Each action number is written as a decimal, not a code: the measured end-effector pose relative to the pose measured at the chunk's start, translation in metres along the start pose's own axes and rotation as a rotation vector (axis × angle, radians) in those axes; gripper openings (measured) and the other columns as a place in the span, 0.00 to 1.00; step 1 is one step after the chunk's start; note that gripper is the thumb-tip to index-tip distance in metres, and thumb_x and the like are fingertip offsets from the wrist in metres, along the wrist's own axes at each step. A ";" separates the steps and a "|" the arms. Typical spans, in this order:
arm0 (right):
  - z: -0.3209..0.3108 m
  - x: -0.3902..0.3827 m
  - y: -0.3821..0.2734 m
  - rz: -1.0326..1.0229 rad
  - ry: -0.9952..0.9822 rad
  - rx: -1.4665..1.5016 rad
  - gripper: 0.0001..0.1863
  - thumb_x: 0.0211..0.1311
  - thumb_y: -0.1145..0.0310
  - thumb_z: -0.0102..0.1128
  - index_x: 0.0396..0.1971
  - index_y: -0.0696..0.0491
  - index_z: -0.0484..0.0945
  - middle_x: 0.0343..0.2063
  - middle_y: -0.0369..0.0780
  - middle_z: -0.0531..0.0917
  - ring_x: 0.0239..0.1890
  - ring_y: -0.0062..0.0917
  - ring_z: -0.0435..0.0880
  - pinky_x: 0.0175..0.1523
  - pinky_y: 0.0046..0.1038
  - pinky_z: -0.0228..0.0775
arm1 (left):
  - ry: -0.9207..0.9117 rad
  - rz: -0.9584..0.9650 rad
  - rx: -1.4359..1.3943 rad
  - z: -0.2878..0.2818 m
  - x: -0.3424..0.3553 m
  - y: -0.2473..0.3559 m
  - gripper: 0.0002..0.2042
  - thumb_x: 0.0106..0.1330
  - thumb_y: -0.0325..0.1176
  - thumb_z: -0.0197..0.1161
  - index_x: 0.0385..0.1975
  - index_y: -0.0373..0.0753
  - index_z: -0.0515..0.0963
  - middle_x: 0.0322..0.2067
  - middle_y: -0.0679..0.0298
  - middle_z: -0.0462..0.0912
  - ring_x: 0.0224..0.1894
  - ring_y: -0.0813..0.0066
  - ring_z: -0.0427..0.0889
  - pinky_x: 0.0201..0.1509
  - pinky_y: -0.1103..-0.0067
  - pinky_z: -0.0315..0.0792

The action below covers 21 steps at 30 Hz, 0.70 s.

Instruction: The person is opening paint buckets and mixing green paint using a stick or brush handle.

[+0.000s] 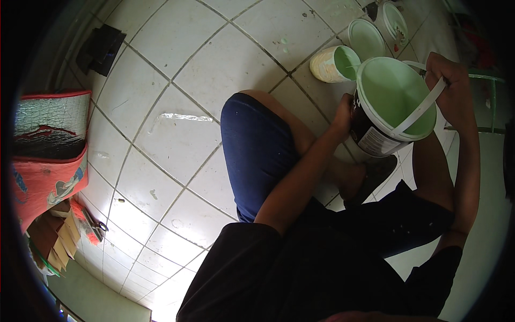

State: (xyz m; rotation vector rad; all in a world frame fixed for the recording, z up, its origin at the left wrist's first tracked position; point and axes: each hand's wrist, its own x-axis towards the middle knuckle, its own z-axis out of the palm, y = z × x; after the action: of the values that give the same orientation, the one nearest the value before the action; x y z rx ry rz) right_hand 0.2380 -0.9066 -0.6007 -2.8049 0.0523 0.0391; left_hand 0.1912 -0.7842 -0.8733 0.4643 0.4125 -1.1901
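A dark-labelled bucket (373, 129) with a white handle (421, 104) and pale green paint inside is in front of me at the right. My left hand (344, 112) grips its left side, fingers partly hidden behind it. My right hand (448, 75) is closed on the raised handle. Just beyond the bucket stands a smaller cream container (324, 65), coated green inside. Behind that are a green-smeared round lid or tray (365, 37) and another round lid (395, 21) with marks on it.
I sit on a white tiled floor (171, 145), legs bent. A red foil-lined bag (51, 182), cardboard pieces (56, 241) and a red-and-black item (94, 231) lie at left. A dark object (99, 51) is at upper left; green metal bars (491, 102) are at right.
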 end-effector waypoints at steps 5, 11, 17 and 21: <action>0.001 0.000 -0.001 0.018 -0.001 0.015 0.14 0.51 0.82 0.52 0.20 0.57 0.55 0.17 0.35 0.56 0.22 0.16 0.54 0.27 0.26 0.49 | 0.024 -0.012 0.039 -0.003 0.003 -0.001 0.26 0.72 0.53 0.39 0.49 0.36 0.76 0.43 0.58 0.82 0.45 0.67 0.77 0.57 0.72 0.69; 0.002 -0.001 0.000 0.033 -0.006 0.018 0.14 0.50 0.83 0.52 0.20 0.56 0.54 0.18 0.34 0.56 0.22 0.16 0.54 0.27 0.26 0.49 | -0.061 -0.004 0.043 -0.003 -0.001 0.001 0.26 0.73 0.53 0.41 0.55 0.37 0.72 0.53 0.53 0.77 0.55 0.61 0.74 0.64 0.65 0.67; 0.002 0.000 -0.001 -0.002 0.004 -0.005 0.14 0.50 0.83 0.52 0.20 0.56 0.55 0.18 0.34 0.57 0.22 0.16 0.54 0.27 0.26 0.49 | 0.001 -0.015 0.019 -0.003 0.002 -0.002 0.26 0.72 0.53 0.39 0.48 0.36 0.77 0.43 0.57 0.83 0.45 0.68 0.77 0.57 0.72 0.69; 0.003 0.000 -0.001 -0.001 0.007 0.028 0.14 0.50 0.83 0.52 0.20 0.56 0.54 0.17 0.34 0.56 0.22 0.16 0.54 0.27 0.26 0.49 | -0.005 -0.037 0.014 -0.003 0.003 0.000 0.26 0.72 0.53 0.40 0.48 0.36 0.77 0.42 0.57 0.83 0.44 0.68 0.77 0.56 0.73 0.69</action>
State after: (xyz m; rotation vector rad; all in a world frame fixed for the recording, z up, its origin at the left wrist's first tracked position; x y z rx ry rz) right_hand 0.2385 -0.9042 -0.6036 -2.7775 0.0529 0.0285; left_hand 0.1922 -0.7849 -0.8773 0.4672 0.4104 -1.2301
